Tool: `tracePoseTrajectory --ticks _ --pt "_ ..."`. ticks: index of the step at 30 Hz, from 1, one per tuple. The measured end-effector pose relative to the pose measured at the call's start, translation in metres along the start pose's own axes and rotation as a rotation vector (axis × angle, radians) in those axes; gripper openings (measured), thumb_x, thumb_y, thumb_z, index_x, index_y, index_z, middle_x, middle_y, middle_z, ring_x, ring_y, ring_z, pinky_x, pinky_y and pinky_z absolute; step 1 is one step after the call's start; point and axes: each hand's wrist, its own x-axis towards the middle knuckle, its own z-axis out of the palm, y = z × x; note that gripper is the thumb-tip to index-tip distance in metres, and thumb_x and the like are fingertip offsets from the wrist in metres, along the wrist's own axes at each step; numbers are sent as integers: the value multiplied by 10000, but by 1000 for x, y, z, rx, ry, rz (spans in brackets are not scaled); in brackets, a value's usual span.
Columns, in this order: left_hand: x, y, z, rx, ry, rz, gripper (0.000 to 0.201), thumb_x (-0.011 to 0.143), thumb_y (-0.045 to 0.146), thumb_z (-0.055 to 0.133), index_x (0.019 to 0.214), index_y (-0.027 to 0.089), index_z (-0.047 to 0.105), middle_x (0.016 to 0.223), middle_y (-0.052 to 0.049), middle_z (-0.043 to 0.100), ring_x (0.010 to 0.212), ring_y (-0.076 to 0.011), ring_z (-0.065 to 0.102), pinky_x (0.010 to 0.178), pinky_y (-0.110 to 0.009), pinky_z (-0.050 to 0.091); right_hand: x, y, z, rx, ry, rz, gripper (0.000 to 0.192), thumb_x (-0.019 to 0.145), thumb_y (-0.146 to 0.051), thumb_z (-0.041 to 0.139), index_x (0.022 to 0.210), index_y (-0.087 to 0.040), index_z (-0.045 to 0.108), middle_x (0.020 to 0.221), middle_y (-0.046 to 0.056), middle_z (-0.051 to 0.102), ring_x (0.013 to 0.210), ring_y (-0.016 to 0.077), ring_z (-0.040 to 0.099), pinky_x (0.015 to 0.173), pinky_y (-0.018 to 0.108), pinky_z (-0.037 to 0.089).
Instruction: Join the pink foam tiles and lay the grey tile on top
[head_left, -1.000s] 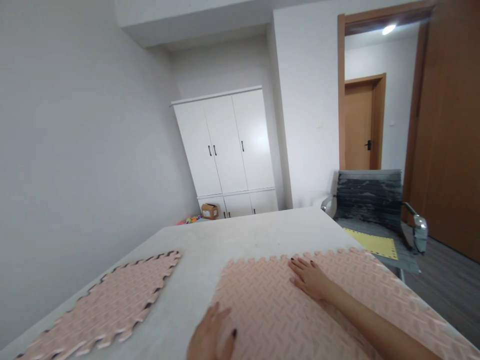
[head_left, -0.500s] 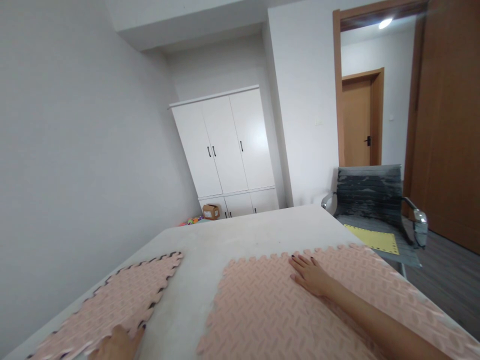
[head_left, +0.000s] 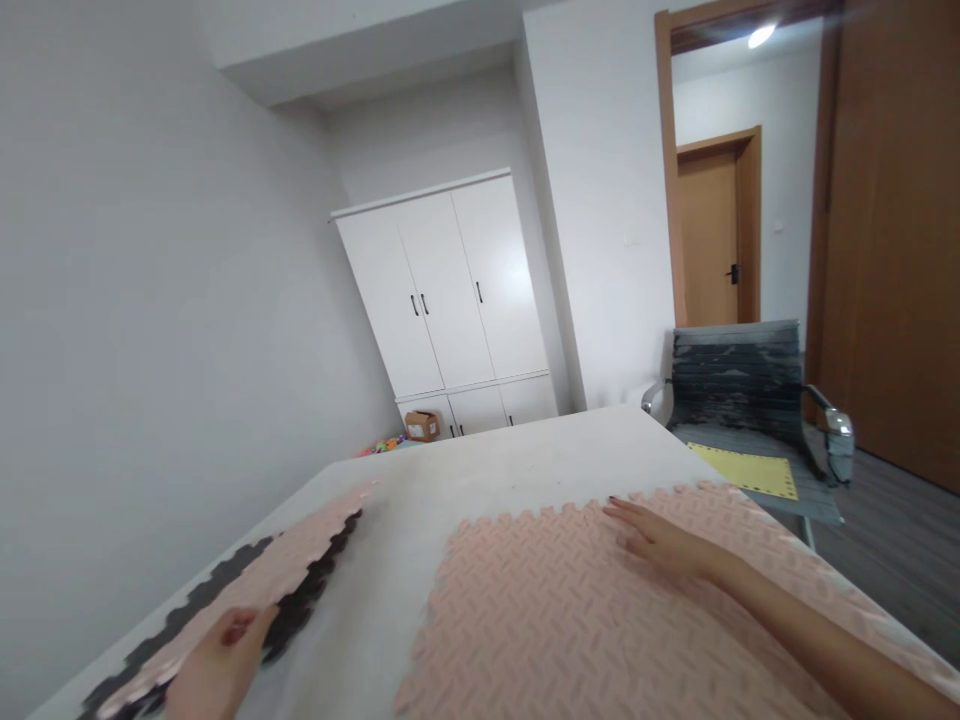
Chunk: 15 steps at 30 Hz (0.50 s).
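Foam tile [head_left: 262, 575], pink, tipped up over a dark tile [head_left: 296, 612], with its near edge pinched in the left hand's [head_left: 219, 660] fingers. White table [head_left: 367, 610] in between, then a bigger pink mat [head_left: 525, 610] lying flat, right hand [head_left: 664, 545] over its far part, fingers kinda apart, too blurry to tell if they're touching.

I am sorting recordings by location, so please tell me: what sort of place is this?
Probably a room in a home or small office: a tall white cabinet, a worn chair and a doorway facing a wooden door suggest it.
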Motion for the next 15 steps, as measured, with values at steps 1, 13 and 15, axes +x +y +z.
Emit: tracePoseTrajectory --ticks 1,13,15 --pt "0 15 -4 -59 -10 -26 302 661 536 520 720 255 615 628 4 636 640 -231 584 575 -294 382 -3 2 -7 56 37 17 655 829 -603 385 1362 -223 391 1491 83 255 1369 245 208 1134 424 122" --pt "-114 273 66 -977 -459 724 202 788 394 545 716 208 517 698 28 545 800 -150 560 832 -280 421 -14 28 -54 1325 71 359 722 788 -724 315 1274 -196 395 1246 172 541 1086 270 561 884 467 457" --pt "-126 300 80 -1055 -471 750 194 806 371 531 710 210 483 697 28 532 860 -152 579 910 -309 409 -20 45 -65 1305 160 423 608 805 -640 420 1229 -205 433 1286 156 510 1117 250 540 894 437 463"
